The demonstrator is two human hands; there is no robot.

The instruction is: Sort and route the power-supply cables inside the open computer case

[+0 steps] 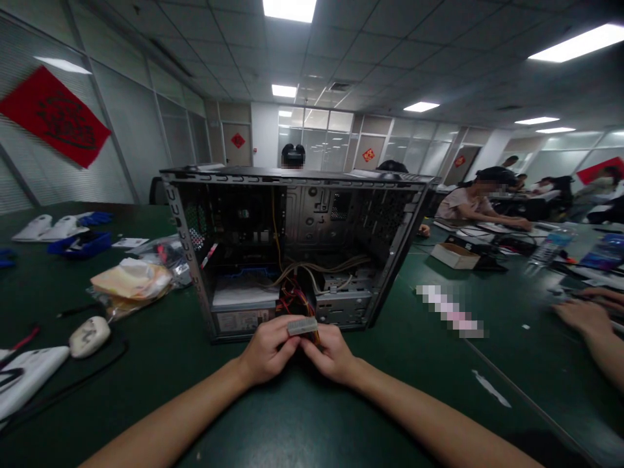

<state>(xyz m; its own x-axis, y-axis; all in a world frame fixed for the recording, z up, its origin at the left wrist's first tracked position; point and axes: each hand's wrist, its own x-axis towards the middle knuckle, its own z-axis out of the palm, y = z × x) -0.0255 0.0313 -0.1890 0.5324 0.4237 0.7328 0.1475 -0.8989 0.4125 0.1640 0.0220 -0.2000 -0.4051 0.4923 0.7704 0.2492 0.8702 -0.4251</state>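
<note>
An open computer case stands on the green table, its open side facing me. In front of its lower edge, my left hand and my right hand meet, both with fingers closed on a pale cable connector. Colored wires run from the connector back into the case, beside the power supply at the lower left. Lighter cables lie across the middle of the case.
On the left are a white mouse, a plastic-wrapped package and a blue tray. An open box and a bottle stand to the right. Another person's hand rests at the right edge.
</note>
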